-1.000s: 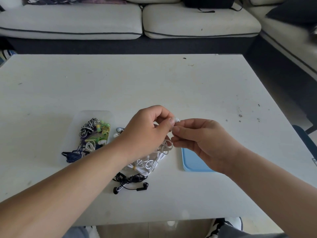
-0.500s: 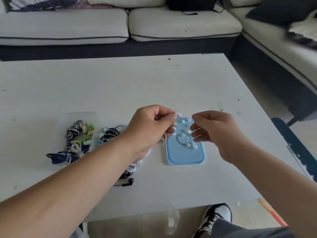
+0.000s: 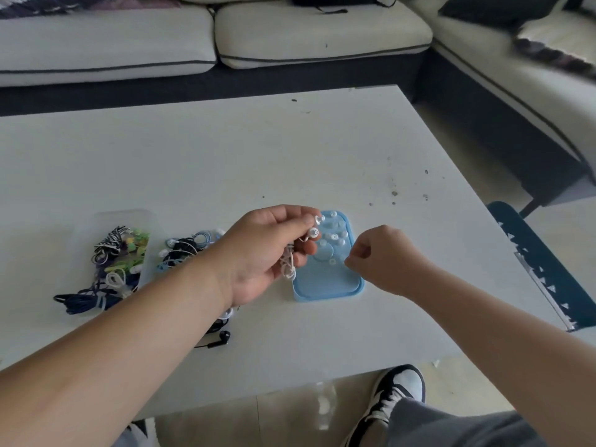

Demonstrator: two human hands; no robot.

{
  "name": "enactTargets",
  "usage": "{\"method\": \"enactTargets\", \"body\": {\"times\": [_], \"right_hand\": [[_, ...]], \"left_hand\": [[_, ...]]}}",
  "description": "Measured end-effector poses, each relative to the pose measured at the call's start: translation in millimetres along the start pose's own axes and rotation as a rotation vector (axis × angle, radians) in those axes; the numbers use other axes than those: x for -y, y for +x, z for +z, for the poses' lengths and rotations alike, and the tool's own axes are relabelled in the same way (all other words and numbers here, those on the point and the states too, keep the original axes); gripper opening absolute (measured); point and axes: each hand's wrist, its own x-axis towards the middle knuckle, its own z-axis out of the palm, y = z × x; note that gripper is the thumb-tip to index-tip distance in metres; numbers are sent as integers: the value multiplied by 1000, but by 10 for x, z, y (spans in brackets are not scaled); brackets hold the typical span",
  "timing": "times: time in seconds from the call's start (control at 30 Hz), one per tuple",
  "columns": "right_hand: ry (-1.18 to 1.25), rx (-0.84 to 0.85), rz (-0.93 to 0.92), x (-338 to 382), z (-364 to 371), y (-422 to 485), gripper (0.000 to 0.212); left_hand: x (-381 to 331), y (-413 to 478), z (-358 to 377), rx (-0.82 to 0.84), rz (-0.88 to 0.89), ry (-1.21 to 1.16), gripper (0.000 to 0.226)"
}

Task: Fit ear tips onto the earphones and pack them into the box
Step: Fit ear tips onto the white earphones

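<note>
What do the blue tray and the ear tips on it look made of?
Blue tray: probably plastic, smooth, light blue, with a moulded raised rim. Ear tips: likely silicone, translucent whitish, small rings and domes; too small to be sure.

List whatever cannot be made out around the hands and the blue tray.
All head view:
- Right hand: its curled fingertips hide whether they pinch an ear tip.
- White earphones in the left hand: too small and blurred to tell whether both buds carry tips.
- Earphone pile: the left forearm covers its near side.
- Ear tips on the blue tray: blurred, and the left hand hides some, so they cannot be counted.
</note>
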Motion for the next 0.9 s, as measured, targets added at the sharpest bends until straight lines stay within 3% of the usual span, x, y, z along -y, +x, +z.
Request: {"method": "enactTargets", "body": {"times": [0.57, 0.63, 0.77, 0.9], "right_hand": [[4, -6, 33, 130, 28, -92, 13], [136, -27, 53, 256, -83, -145, 8], [641, -27, 45, 675, -263, -305, 3], [1036, -21, 41, 1085, -186, -395, 10]], "left_hand": [[-14, -115, -220, -78, 74, 122, 10], [-38, -130, -245, -90, 92, 134, 10], [-151, -228, -331, -109, 146, 143, 11], [-298, -307, -497, -158, 251, 157, 14]]}}
